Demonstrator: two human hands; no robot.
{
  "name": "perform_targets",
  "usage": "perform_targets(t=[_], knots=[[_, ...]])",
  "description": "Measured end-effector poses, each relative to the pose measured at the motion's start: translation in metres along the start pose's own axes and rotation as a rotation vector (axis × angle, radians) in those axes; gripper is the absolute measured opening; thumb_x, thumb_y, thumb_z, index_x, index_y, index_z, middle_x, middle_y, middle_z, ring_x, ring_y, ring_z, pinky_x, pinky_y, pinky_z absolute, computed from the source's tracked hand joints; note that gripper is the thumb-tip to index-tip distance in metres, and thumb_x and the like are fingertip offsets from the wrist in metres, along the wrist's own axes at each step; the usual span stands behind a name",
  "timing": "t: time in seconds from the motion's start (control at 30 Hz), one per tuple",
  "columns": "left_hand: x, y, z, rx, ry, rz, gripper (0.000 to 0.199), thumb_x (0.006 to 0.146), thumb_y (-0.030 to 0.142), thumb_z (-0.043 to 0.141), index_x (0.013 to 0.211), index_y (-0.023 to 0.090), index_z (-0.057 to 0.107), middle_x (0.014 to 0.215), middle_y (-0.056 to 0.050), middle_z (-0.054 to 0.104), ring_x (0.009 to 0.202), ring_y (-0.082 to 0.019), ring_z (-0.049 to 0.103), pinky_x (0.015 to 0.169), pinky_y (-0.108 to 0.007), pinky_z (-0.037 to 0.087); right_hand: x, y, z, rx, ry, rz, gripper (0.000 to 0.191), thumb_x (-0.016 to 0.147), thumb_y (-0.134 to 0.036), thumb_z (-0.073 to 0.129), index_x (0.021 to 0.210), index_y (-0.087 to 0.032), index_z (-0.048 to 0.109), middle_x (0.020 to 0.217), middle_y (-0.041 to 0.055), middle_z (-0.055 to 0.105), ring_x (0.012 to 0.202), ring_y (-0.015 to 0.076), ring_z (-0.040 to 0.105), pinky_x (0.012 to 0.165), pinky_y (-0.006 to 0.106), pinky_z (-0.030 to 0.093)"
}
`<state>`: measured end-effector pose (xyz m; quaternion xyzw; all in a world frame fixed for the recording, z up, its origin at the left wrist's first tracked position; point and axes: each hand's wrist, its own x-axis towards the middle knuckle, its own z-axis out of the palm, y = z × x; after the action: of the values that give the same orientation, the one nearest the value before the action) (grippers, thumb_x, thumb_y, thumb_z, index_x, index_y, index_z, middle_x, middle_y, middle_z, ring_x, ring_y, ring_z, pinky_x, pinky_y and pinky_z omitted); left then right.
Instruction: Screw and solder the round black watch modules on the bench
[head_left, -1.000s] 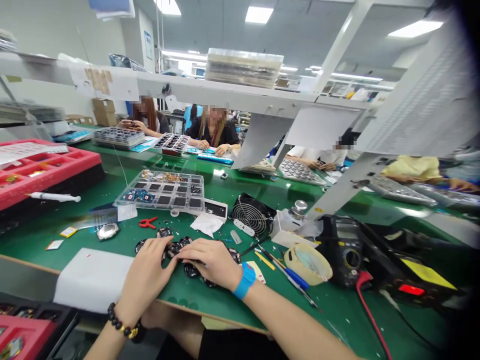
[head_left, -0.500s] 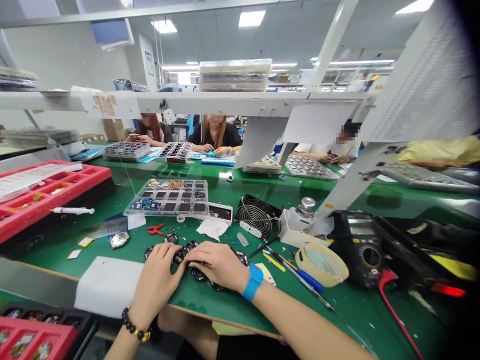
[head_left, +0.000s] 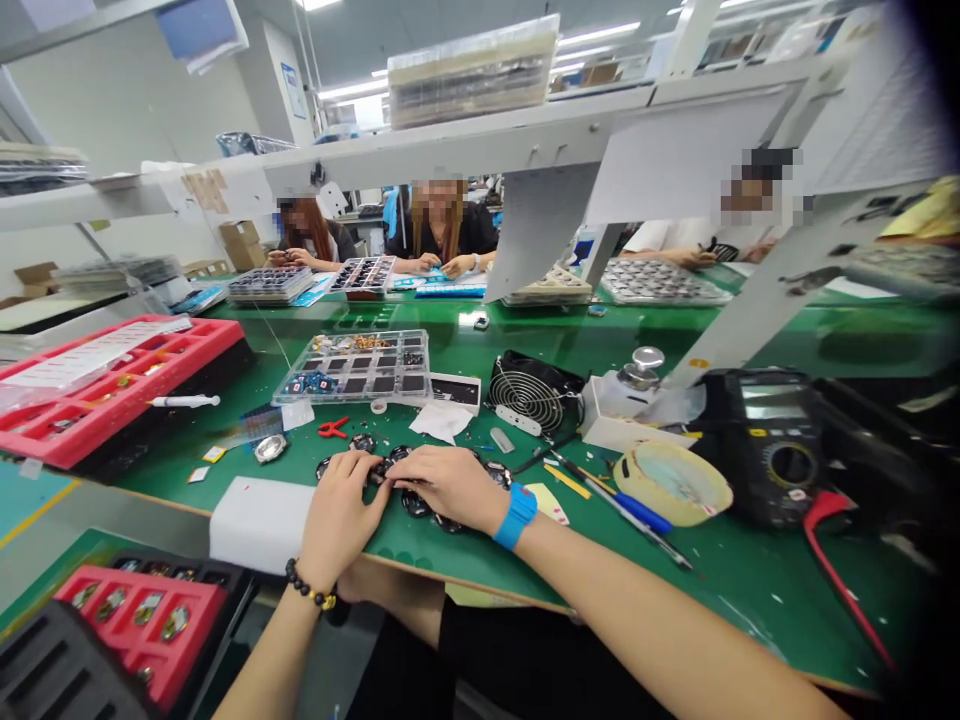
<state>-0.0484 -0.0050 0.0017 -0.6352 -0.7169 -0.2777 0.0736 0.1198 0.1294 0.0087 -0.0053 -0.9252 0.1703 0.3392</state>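
My left hand [head_left: 339, 517], with a beaded bracelet, and my right hand [head_left: 450, 488], with a blue wristband, meet over a cluster of black round parts [head_left: 415, 503] on the green bench mat [head_left: 465, 545]. Their fingertips close on one black round part [head_left: 377, 472], mostly hidden by my fingers. Another black round part [head_left: 362, 442] lies just beyond my left hand. Small red-handled cutters [head_left: 333, 427] and a silver round part [head_left: 270, 449] lie farther out to the left.
A white foam block [head_left: 255, 522] sits left of my hands. Beyond them stand a clear compartment tray [head_left: 352, 368] and a caged fan [head_left: 534, 392]. A multimeter [head_left: 769, 445] and a tape roll [head_left: 671, 482] are at right. Red foam trays [head_left: 112, 390] are at left. Co-workers sit across the bench.
The whole view has tilted and shifted, with the bench rising in the frame. My hands stay together over the black round parts, with no clear change in their hold.
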Motion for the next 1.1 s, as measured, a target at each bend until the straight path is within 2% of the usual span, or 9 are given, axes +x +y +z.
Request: perform_targets(t=[0.27,0.37,0.57,0.8,1.1], knots=[[0.001,0.000,-0.003,0.012,0.023,0.014,0.021,0.098,0.027,0.062,0.119,0.024,0.062,0.118,-0.008,0.067,0.114,-0.030,0.058,0.100,-0.048,0.051,0.003,-0.002,-0.001,-0.072,-0.012,-0.013,0.016,0.101,-0.015,0.067,0.113,-0.020,0.076,0.110,0.0043,0.079,0.099,0.0186,0.073,0.086,0.030,0.061],[0.001,0.001,-0.005,0.039,0.027,0.016,0.026,0.097,0.030,0.065,0.121,0.023,0.061,0.117,-0.008,0.068,0.114,-0.030,0.058,0.101,-0.047,0.050,0.001,-0.003,-0.004,-0.045,0.007,0.029,0.018,0.102,-0.018,0.066,0.117,-0.020,0.076,0.113,0.0062,0.078,0.102,0.0197,0.073,0.088,0.031,0.060],[0.002,0.003,-0.005,0.099,0.013,-0.021,0.036,0.097,0.037,0.067,0.127,0.020,0.060,0.118,-0.009,0.065,0.112,-0.029,0.058,0.101,-0.044,0.050,-0.002,-0.002,-0.007,-0.012,0.031,0.156,0.018,0.101,-0.020,0.068,0.116,-0.023,0.078,0.107,0.0029,0.078,0.098,0.0209,0.074,0.082,0.032,0.060],[0.001,0.005,-0.007,0.100,-0.002,-0.030,0.038,0.097,0.040,0.067,0.128,0.019,0.060,0.112,-0.009,0.064,0.108,-0.029,0.057,0.098,-0.043,0.049,-0.001,-0.007,-0.008,0.083,0.050,0.247,0.016,0.100,-0.022,0.070,0.112,-0.024,0.080,0.109,0.0025,0.079,0.099,0.0234,0.074,0.091,0.036,0.059],[0.001,0.004,-0.006,0.103,0.008,0.002,0.033,0.097,0.040,0.068,0.122,0.020,0.060,0.115,-0.009,0.065,0.110,-0.029,0.057,0.098,-0.042,0.048,0.000,-0.007,-0.012,0.095,0.031,0.344,0.015,0.100,-0.023,0.070,0.111,-0.024,0.081,0.111,0.0013,0.079,0.103,0.0251,0.074,0.097,0.037,0.058]])
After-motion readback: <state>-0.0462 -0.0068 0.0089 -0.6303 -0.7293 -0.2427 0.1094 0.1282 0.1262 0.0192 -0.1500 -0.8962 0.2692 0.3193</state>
